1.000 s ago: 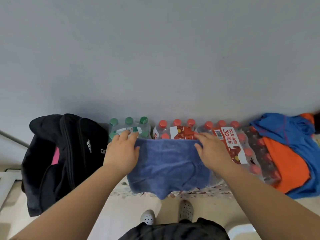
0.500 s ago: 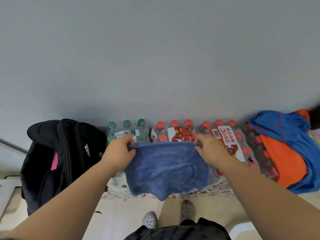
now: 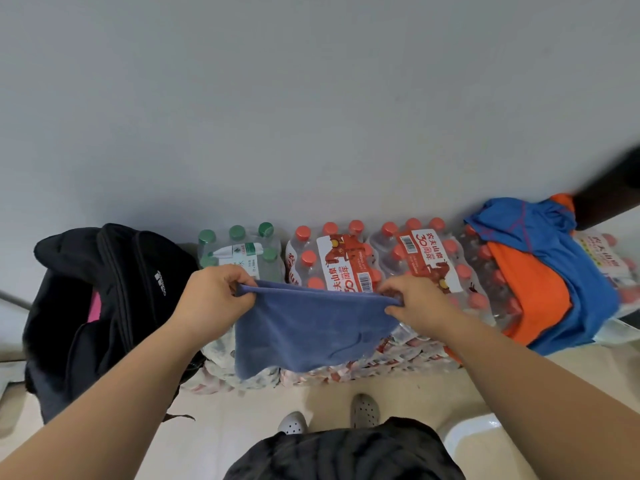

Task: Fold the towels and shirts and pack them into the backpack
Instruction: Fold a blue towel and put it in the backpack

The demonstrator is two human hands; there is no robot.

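A blue towel (image 3: 308,327) hangs in front of me, folded over, its top edge stretched between my hands. My left hand (image 3: 214,299) pinches the top left corner and my right hand (image 3: 415,306) pinches the top right corner. The towel's lower part drapes over the front of the water bottle packs. A black backpack (image 3: 104,306) stands open at the left, with something pink (image 3: 94,306) showing inside. At the right, a blue shirt (image 3: 561,271) and an orange shirt (image 3: 526,289) lie crumpled on top of the bottle packs.
Shrink-wrapped packs of green-capped bottles (image 3: 239,251) and red-capped bottles (image 3: 349,265) line the grey wall. My feet in pale clogs (image 3: 329,414) stand on the beige floor. A white object (image 3: 474,431) sits at the lower right. A dark shape (image 3: 609,192) crosses the right edge.
My hands went from resting flat on the towel to pinching its top corners and lifting the edge off the packs. My view has tilted, showing more floor.
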